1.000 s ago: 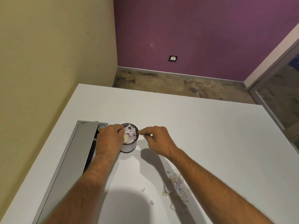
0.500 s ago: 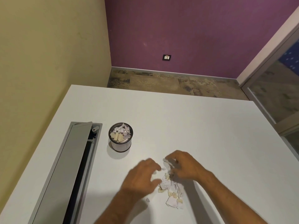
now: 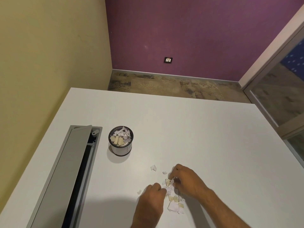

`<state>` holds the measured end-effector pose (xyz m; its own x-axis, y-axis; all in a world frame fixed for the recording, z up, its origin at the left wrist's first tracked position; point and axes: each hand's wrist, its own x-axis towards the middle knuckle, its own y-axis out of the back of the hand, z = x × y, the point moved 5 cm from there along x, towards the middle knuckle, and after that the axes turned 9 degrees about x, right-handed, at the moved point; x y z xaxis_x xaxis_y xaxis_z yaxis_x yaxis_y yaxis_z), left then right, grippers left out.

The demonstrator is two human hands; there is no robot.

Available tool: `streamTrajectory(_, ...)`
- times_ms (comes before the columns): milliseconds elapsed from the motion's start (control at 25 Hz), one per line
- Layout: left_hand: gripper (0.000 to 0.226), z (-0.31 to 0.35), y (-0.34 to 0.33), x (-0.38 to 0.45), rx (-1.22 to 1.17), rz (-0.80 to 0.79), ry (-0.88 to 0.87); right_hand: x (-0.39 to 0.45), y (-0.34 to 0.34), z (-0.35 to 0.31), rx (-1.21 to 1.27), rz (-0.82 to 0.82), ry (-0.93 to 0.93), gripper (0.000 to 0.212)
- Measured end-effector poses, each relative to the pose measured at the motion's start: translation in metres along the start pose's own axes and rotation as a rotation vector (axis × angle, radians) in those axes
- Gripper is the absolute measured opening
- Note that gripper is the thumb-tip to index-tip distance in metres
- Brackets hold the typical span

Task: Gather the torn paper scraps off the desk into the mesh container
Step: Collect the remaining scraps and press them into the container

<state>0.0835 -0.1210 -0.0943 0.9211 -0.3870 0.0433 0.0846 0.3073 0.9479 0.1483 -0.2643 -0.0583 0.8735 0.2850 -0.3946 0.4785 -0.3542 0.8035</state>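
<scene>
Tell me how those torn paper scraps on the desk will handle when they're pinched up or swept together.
The paper scraps look thin, small and curled, so probably very light and floppy, apt to slip from the right hand or left hand. Loose strays suggest pushing scatters them rather than moving the pile whole.

soft, even indoor light falls on my white desk (image 3: 189,129). a broad shadow pools at its near edge, below my left hand (image 3: 152,197). wide-angle bending curves the walls; everything looks slightly soft.
</scene>
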Motion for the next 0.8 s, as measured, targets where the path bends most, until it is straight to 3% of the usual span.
streamTrajectory(200, 0.02, -0.008, -0.004, 0.0, 0.006, -0.139, 0.08, -0.005, 0.001, 0.003, 0.085, 0.072, -0.052, 0.02)
streamTrajectory(440, 0.012, -0.021, 0.015, -0.008, -0.221, -0.032, 0.197, -0.011, 0.004, 0.013, 0.377, 0.159, -0.211, 0.032)
streamTrajectory(600, 0.019, -0.031, 0.044, -0.008, -0.432, 0.086, 0.388, -0.022, 0.015, 0.012, 0.652, 0.241, -0.304, 0.016)
streamTrajectory(800, 0.024, -0.054, 0.07, -0.013, -0.608, 0.198, 0.537, -0.006, 0.052, -0.032, 1.028, 0.296, -0.217, 0.01)
